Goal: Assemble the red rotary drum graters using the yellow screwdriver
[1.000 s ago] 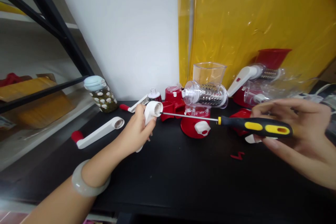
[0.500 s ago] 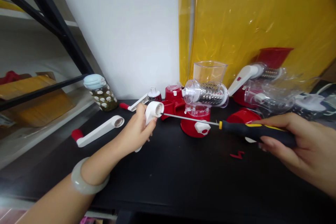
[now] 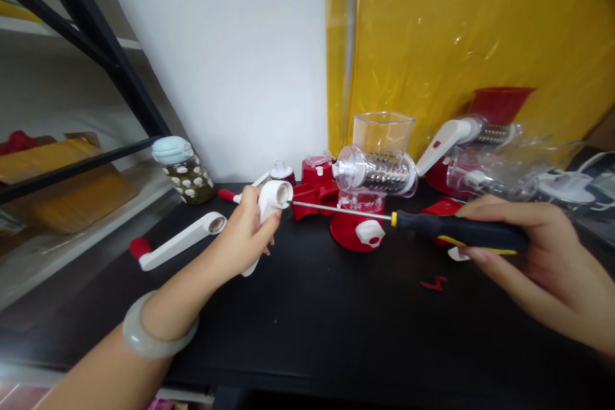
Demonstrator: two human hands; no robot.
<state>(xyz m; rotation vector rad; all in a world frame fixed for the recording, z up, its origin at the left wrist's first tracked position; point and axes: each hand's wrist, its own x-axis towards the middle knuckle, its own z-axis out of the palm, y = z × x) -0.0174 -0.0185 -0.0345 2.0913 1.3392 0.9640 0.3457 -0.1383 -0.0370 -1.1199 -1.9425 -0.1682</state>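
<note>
My left hand is closed around a white crank handle, holding it above the black table with its round socket end turned to the right. My right hand grips the black and yellow handle of a screwdriver. The long metal shaft points left and its tip sits in the handle's socket. Behind the shaft stands a red and clear rotary grater with a steel drum.
A second white crank with a red knob lies left of my hand. A jar with a pale blue lid stands by the wall. More grater parts crowd the back right. A small red scrap lies on the black table.
Both hands shifted slightly left and up. The screwdriver rolled in my right hand, so its yellow inlays now face mostly away. The tip stays in the handle's socket.
</note>
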